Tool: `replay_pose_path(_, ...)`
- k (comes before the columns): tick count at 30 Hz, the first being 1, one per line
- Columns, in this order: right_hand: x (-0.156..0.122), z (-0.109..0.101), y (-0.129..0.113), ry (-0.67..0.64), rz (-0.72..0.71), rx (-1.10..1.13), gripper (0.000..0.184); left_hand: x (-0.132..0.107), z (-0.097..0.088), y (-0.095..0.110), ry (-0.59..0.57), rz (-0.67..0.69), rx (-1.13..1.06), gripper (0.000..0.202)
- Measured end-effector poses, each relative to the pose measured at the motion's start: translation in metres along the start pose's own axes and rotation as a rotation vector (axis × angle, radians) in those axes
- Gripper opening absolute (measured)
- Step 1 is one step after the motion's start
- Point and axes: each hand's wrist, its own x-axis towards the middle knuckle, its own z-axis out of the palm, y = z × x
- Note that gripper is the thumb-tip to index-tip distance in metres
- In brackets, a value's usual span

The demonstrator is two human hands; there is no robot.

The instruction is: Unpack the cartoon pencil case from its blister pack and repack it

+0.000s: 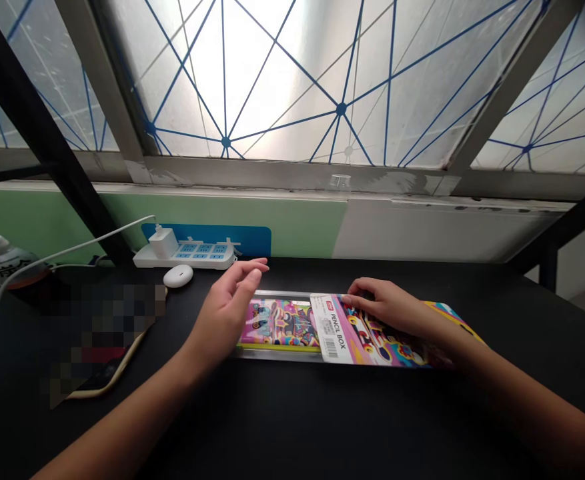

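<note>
A flat, colourful pencil box (292, 323) lies on the black desk in a clear plastic tray (279, 355), its left part showing outside a printed cardboard sleeve (336, 333). The sleeve's white label reads "PENCIL BOX" and carries a barcode. My right hand (385, 303) rests on the sleeve, with curled fingers at its far edge and the thumb on its face. Over the left end of the tray is my left hand (229, 303), fingers stretched out and nothing visible in them. The hand hides that end, so whether it touches the tray I cannot tell.
Behind my left hand stand a white power strip (199, 253) with a charger (163, 242) and a white earbud case (178, 276). A white cable (72, 251) runs leftward past a jar (9, 267). A partly blurred phone-like object (107, 373) lies at left.
</note>
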Motion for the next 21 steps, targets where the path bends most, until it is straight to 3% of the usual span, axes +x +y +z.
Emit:
replay_pose_path(5, -0.002, -0.009, 0.005, -0.1, -0.019, 0.044, 0.053, 0.006, -0.001, -0.019, 0.052, -0.025, 0.005, 0.035)
replay_pose_path(11, 0.0, 0.003, -0.02, -0.089, -0.046, -0.067, 0.056, 0.001, 0.002, -0.019, 0.079, 0.017, -0.106, 0.039)
replay_pose_path(15, 0.016, 0.015, -0.054, -0.114, -0.134, -0.147, 0.048, 0.005, 0.0, -0.02, 0.11, 0.013, -0.26, 0.043)
replay_pose_path(21, 0.044, 0.053, -0.127, -0.092, -0.3, -0.357, 0.039, 0.008, 0.0, -0.021, 0.124, -0.043, -0.409, 0.046)
